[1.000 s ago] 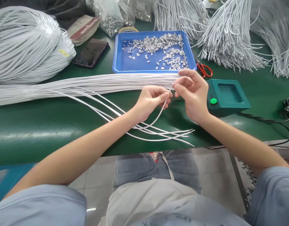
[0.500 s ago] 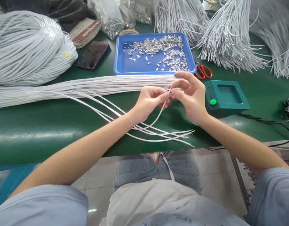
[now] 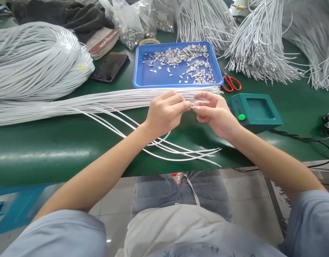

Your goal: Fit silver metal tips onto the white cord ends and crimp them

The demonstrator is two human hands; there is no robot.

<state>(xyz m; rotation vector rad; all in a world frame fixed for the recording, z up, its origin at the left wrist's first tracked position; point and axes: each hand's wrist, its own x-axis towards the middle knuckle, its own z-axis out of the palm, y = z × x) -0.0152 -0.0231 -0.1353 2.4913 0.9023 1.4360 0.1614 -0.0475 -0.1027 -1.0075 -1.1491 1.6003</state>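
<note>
My left hand is closed in a pinch on the end of a thin white cord that curves down from it over the green table. My right hand faces it, fingers pinched on a small metal clip at the cord's tip. Both hands hover just in front of a long flat bundle of white cords. Several loose cords lie fanned out below the hands, reaching the table's near edge.
A blue tray holding several metal clips stands behind the bundle. Red scissors and a teal box with a green button sit to the right. A phone, a large cord coil, bags of clips and cut cord bunches fill the back.
My left hand turned palm-down and rose a little, bringing the cord end level. My right hand lowered and met it with the clip. The view shifted slightly downward.
</note>
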